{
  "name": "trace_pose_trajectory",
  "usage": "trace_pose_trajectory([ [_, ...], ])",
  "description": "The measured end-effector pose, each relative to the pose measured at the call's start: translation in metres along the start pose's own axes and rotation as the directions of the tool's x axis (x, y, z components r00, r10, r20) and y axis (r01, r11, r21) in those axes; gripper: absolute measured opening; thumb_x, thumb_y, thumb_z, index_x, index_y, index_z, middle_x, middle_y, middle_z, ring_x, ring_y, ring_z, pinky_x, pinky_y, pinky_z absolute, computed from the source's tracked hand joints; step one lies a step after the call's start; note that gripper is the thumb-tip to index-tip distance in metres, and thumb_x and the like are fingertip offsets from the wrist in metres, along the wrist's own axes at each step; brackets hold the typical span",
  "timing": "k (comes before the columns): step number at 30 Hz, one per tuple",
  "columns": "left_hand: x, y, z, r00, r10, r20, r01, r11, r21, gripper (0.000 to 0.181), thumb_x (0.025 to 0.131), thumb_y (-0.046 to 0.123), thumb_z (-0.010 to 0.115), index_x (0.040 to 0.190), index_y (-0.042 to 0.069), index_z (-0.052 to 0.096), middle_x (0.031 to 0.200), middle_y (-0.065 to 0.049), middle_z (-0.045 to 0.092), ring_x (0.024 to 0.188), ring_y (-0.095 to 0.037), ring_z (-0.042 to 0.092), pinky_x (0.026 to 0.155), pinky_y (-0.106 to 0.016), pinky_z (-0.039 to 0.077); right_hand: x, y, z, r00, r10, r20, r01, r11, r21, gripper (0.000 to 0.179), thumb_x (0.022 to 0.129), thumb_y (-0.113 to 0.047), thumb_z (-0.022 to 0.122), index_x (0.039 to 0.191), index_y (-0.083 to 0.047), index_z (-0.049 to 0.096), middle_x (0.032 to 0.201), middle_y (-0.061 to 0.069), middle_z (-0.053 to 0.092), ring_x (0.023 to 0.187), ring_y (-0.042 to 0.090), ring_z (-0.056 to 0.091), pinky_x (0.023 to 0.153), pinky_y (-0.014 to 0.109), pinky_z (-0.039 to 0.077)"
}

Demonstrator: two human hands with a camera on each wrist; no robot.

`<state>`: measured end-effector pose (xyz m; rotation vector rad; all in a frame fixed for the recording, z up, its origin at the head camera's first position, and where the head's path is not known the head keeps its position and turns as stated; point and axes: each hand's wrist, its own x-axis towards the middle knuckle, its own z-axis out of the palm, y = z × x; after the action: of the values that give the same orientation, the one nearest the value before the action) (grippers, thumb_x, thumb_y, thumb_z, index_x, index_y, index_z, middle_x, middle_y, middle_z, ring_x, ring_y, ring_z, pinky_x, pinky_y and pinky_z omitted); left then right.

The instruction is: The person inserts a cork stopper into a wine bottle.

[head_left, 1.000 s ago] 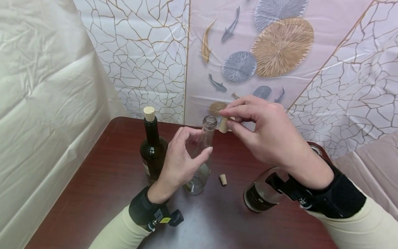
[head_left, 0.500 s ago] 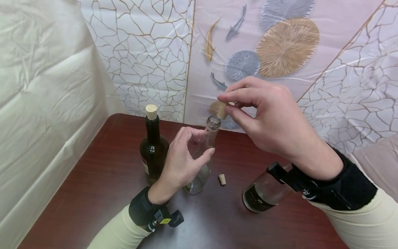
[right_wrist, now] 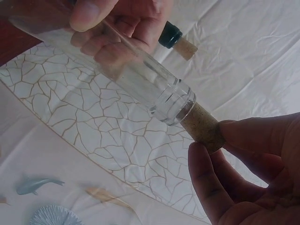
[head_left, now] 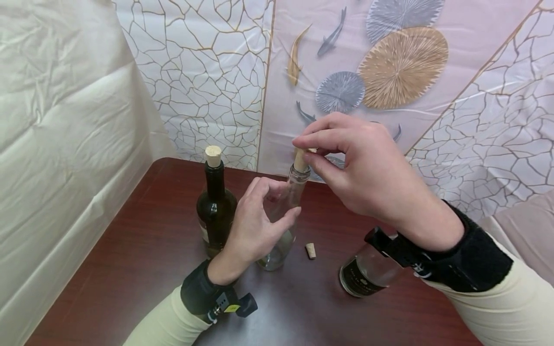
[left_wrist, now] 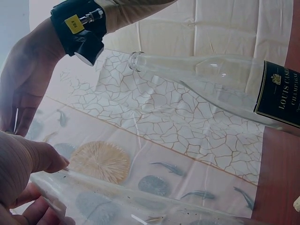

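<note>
My left hand (head_left: 253, 223) grips a clear glass bottle (head_left: 281, 247) by its upper part; in the right wrist view the thumb and curled fingers wrap round it. Between thumb and fingertips my right hand (head_left: 363, 168) pinches a cork (right_wrist: 204, 127) by its outer end. The cork's narrow end sits in the bottle's mouth, with most of its length standing out. In the head view the bottle stands on the table, and the left hand covers part of its shoulder.
Left of the hands stands a dark green bottle (head_left: 215, 211) topped by a cork (head_left: 213, 156). A loose cork (head_left: 310, 251) lies on the dark red table (head_left: 130, 250). Under my right forearm is a clear bottle with a black label (head_left: 359, 278). Patterned cloth (head_left: 216, 72) hangs behind.
My right hand has lifted the cork from beside the bottle's neck, then brought it left and down into the mouth. The left hand keeps its grip on the bottle.
</note>
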<state>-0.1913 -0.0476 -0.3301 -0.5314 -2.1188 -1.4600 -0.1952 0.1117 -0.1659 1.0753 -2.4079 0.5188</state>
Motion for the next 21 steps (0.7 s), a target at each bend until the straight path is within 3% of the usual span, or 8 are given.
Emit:
trace_pose_trajectory([
  [10, 0.000, 0.000, 0.000, 1.000, 0.003, -0.001, -0.003, 1.000, 0.004, 0.036, 0.078, 0.020, 0.079, 0.109, 0.013, 0.061, 0.102, 0.001, 0.060, 0.093, -0.007, 0.052, 0.073, -0.033, 0.051, -0.004, 0.000, 0.004, 1.000, -0.002, 0.027, 0.002, 1.000, -0.014, 0.021, 0.087, -0.009, 0.070, 0.106, -0.010, 0.077, 0.104, -0.003, 0.071, 0.095, 0.010, 0.064, 0.079, 0.029, 0.052],
  [21, 0.001, -0.001, 0.001, 1.000, 0.016, -0.009, -0.016, 1.000, 0.010, 0.036, 0.078, 0.019, 0.079, 0.109, 0.012, 0.061, 0.102, 0.000, 0.060, 0.093, -0.008, 0.053, 0.074, -0.035, 0.051, -0.012, 0.003, 0.014, 0.993, -0.086, -0.078, 0.086, 0.996, -0.002, 0.019, 0.087, -0.007, 0.071, 0.104, -0.006, 0.078, 0.103, 0.003, 0.070, 0.095, 0.016, 0.066, 0.076, 0.033, 0.055],
])
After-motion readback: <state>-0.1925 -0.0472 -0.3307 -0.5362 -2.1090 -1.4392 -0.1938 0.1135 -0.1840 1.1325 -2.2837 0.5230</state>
